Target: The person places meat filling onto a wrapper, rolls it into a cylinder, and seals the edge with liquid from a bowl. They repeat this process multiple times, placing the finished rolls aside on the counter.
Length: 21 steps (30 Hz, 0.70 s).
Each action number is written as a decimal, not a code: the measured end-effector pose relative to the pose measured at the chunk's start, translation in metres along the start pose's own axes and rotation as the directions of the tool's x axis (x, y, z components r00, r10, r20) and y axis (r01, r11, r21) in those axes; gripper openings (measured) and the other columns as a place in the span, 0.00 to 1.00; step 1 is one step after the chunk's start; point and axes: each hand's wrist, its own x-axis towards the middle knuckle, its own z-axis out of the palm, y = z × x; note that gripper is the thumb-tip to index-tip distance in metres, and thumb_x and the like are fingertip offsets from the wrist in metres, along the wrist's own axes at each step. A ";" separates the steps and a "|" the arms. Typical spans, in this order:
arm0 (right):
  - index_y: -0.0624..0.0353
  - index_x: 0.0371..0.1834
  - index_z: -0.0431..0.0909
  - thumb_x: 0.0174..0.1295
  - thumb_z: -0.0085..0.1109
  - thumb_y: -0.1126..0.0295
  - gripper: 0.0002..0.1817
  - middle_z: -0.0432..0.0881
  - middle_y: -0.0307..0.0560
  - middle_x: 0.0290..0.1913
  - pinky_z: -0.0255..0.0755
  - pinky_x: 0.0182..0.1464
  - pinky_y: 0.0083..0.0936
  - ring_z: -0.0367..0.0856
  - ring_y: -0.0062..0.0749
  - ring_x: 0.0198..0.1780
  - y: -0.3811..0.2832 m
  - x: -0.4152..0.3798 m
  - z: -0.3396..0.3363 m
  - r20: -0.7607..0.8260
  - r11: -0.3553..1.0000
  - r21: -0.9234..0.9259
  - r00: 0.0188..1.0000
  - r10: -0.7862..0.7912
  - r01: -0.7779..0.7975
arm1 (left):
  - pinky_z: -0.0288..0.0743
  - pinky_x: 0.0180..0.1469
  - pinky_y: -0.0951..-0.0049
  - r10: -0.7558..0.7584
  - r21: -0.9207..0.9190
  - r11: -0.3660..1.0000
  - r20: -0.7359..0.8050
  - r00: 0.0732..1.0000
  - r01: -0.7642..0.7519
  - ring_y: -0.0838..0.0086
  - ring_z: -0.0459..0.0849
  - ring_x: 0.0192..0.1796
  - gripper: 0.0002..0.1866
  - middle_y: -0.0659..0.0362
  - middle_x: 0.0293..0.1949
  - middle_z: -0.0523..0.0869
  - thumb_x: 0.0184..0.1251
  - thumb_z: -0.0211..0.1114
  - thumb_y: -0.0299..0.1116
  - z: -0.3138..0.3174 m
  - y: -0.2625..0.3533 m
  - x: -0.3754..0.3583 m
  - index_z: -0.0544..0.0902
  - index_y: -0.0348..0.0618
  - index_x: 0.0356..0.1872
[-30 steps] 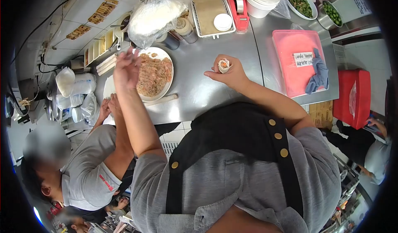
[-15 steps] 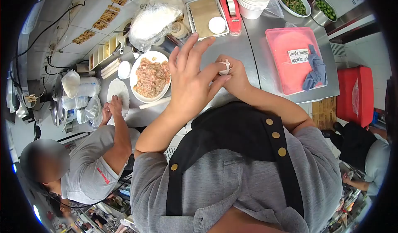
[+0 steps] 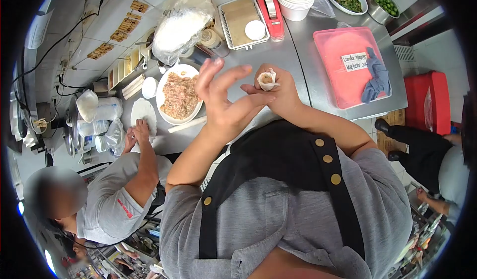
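An uncooked spring roll (image 3: 268, 80) in a thin white wrapper stands in my right hand (image 3: 282, 91), which is closed around it. Its end faces up and shows pale filling inside a ruffled rim of wrapper. My left hand (image 3: 223, 99) is just to the left with its fingers spread, the index fingertip and thumb close to the roll. Behind that hand, a white oval dish (image 3: 160, 100) holds minced meat filling (image 3: 180, 95). A long pale roll (image 3: 188, 124) lies on the steel counter below the dish.
At the left, a co-worker's hands (image 3: 141, 131) work on a white wrapper (image 3: 143, 111). A pink-lidded box (image 3: 343, 88) with a blue cloth (image 3: 375, 78) sits right. Behind stand a white basket (image 3: 227, 28), red tape dispenser (image 3: 272, 18) and white tubs (image 3: 295, 3).
My left fingers have drawn off the roll and bent. The roll's end now faces up, showing its filling. At the right, another person has shifted.
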 end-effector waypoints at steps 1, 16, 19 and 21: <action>0.58 0.31 0.75 0.60 0.78 0.76 0.14 0.76 0.31 0.27 0.71 0.34 0.23 0.71 0.13 0.33 0.004 0.000 0.000 0.000 1.000 -0.003 1.000 0.002 -0.002 | 0.58 0.76 0.47 0.156 0.111 0.983 -0.061 0.986 -0.148 0.46 0.60 0.78 0.11 0.57 0.65 0.80 0.48 0.86 0.41 0.004 -0.003 -0.005 0.94 0.67 0.34; 0.61 0.33 0.76 0.58 0.71 0.80 0.09 0.85 0.43 0.29 0.78 0.38 0.27 0.85 0.19 0.36 0.018 0.005 -0.004 -0.003 0.986 -0.154 0.998 -0.058 0.057 | 0.46 0.80 0.29 0.213 0.258 0.937 0.107 0.971 -0.234 0.46 0.54 0.83 0.10 0.64 0.76 0.74 0.54 0.79 0.36 0.011 -0.013 0.001 0.92 0.64 0.37; 0.62 0.33 0.77 0.57 0.74 0.75 0.11 0.86 0.44 0.29 0.77 0.38 0.29 0.85 0.21 0.36 0.017 0.006 -0.003 0.025 0.956 -0.289 0.999 -0.040 0.046 | 0.47 0.73 0.18 0.192 0.196 0.956 0.142 0.971 -0.218 0.51 0.56 0.82 0.01 0.71 0.76 0.74 0.62 0.70 0.35 0.011 -0.011 0.004 0.86 0.54 0.32; 0.63 0.32 0.77 0.57 0.75 0.71 0.13 0.87 0.45 0.30 0.76 0.38 0.31 0.83 0.21 0.35 0.015 0.006 -0.001 0.053 0.972 -0.227 0.997 -0.052 0.062 | 0.47 0.75 0.20 0.181 0.193 0.956 0.206 0.962 -0.221 0.50 0.56 0.82 0.04 0.68 0.76 0.74 0.60 0.73 0.36 0.007 -0.011 0.006 0.87 0.54 0.34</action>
